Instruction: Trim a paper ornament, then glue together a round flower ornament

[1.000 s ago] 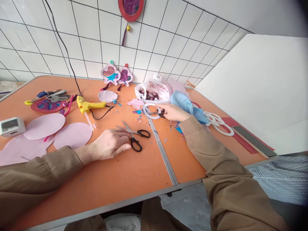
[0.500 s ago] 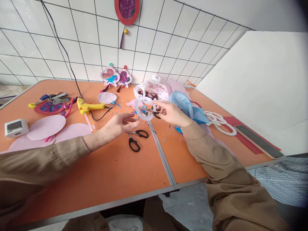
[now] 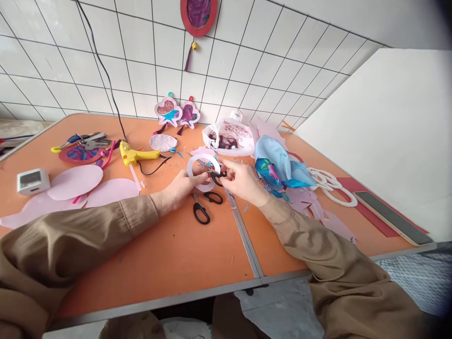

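Observation:
My left hand (image 3: 180, 187) is closed, pinching the lower edge of a white paper ring (image 3: 202, 157) held just above the orange table (image 3: 158, 254). My right hand (image 3: 242, 182) is closed on a pair of small black-handled scissors (image 3: 216, 176), whose blades reach into the ring. A larger pair of black-handled scissors (image 3: 202, 209) lies on the table right below both hands. Paper scraps are scattered around them.
A yellow glue gun (image 3: 136, 154) with its cord, pink paper ovals (image 3: 76, 181) and a white timer (image 3: 32, 180) lie to the left. A plastic bag (image 3: 231, 136), blue cloth (image 3: 278, 162), several white rings (image 3: 332, 186) and a dark strip (image 3: 391, 216) lie to the right.
My left hand let go of the larger scissors on the table and took hold of the ring. My right hand lifted the ring and small scissors off the table and brought them nearer.

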